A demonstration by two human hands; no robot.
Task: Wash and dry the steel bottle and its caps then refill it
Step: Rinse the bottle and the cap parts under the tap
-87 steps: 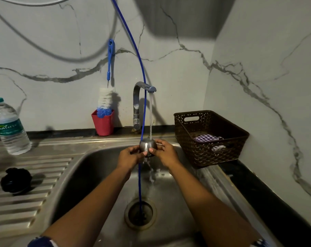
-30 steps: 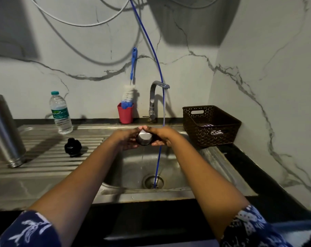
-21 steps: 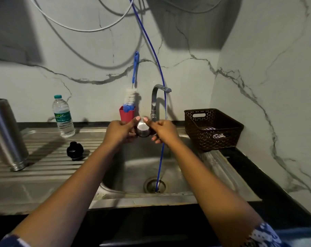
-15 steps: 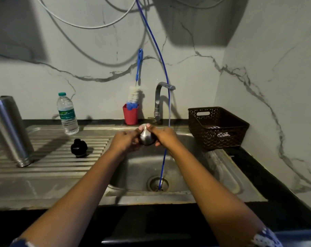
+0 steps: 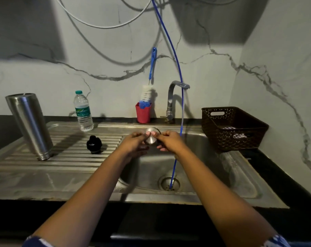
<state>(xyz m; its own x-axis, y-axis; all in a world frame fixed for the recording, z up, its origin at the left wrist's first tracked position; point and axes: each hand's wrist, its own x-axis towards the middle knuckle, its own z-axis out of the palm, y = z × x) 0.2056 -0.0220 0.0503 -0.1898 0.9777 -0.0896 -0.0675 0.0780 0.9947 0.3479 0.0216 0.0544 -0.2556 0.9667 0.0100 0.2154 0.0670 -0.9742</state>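
steel cap (image 5: pixel 152 138): held over the back edge of the sink (image 5: pixel 195 168), flat shiny face towards me, in front of and left of the tap (image 5: pixel 172 98).
left hand (image 5: pixel 133 143): fingertips pinch the cap's left side.
right hand (image 5: pixel 170 141): thumb and fingertips pinch the cap's right side, other fingers curled loosely under.
tap: I see no stream coming out of it; a blue hose (image 5: pixel 177 72) hangs past the spout into the drain.
black cap (image 5: pixel 94 143): sits alone on the draining board (image 5: pixel 71 157), left of the hands, nothing touching it.
steel bottle (image 5: pixel 30 125): on the draining board, far left, narrow end down, so I read it as upended to drain.
done, my read: bottle and black cap look washed and parked; the steel cap is wrapping up its wash.
left: dry all three, refit caps, refill. No drying visible yet.
drying kit: checked cloth (image 5: pixel 238 135) lies in the brown basket (image 5: pixel 233 129), right of the sink, well apart from the hands.
refill source: probably the plastic water bottle (image 5: pixel 83 111) at the back of the board, capped. I can't confirm.
other: brush (image 5: pixel 147 93) in a red cup (image 5: pixel 142 112) beside the tap.
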